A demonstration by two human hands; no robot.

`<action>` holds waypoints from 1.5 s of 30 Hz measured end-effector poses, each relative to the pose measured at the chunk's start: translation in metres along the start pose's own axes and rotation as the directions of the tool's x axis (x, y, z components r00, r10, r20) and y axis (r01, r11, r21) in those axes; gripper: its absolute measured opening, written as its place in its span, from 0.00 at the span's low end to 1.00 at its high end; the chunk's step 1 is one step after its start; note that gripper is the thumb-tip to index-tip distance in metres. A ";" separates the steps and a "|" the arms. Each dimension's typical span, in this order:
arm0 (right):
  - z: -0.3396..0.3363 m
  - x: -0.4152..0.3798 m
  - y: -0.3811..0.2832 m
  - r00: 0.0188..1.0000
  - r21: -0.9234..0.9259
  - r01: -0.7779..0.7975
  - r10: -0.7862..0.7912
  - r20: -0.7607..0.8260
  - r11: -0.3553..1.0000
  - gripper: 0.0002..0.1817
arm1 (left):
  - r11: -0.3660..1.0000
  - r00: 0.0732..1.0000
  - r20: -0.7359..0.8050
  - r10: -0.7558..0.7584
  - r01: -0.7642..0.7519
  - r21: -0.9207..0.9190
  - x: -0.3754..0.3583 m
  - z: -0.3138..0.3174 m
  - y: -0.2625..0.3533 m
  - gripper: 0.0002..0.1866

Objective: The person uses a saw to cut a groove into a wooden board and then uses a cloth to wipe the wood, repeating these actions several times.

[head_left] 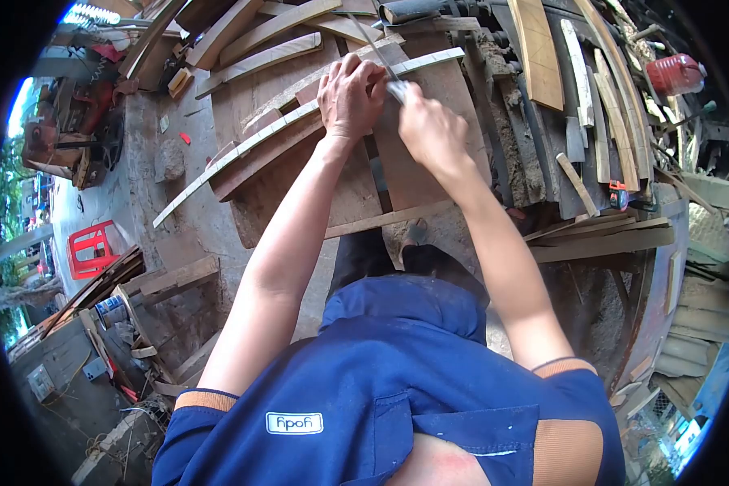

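"So, where's the marked wooden strip (283, 123)?"
"Slantwise across the table (352, 190), under the left hand (348, 99), fingers curled."
"And the right hand (435, 132)?"
"Closed on a slim tool (396, 89) with a pale handle; which tool, I can't tell."

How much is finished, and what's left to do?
Done: dark lines already cross much of the pale strip. In hand: the right hand holds a thin tool near it, beside the left hand. Left: probably this spot, at least, since both hands are busy there. They hide part of the strip, so I can't tell how much more.
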State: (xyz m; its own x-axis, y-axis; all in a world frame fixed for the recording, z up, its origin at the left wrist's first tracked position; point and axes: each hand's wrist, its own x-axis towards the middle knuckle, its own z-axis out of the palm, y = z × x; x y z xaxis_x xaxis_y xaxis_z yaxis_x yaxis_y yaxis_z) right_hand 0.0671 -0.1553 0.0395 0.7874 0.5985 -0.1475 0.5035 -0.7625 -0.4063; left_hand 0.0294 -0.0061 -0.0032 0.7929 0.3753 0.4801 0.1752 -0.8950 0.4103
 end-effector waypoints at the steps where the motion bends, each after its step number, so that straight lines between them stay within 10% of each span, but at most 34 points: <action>1: 0.000 0.016 -0.005 0.999 -0.006 0.026 -0.026 -0.020 1.000 0.12 | 1.000 1.000 -0.003 0.006 -0.006 -0.003 0.001 0.001 0.001 0.06; 45: -0.004 -0.002 -0.002 1.000 -0.024 0.007 -0.008 -0.014 1.000 0.13 | 0.999 1.000 -0.004 -0.019 0.019 -0.051 0.000 -0.003 0.001 0.06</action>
State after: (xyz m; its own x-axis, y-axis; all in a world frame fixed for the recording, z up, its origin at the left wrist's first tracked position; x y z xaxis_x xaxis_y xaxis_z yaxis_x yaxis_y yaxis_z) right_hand 0.0658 -0.1559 0.0440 0.7885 0.6008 -0.1315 0.5177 -0.7638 -0.3854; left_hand 0.0274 -0.0063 -0.0006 0.7869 0.3934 0.4755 0.1602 -0.8743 0.4582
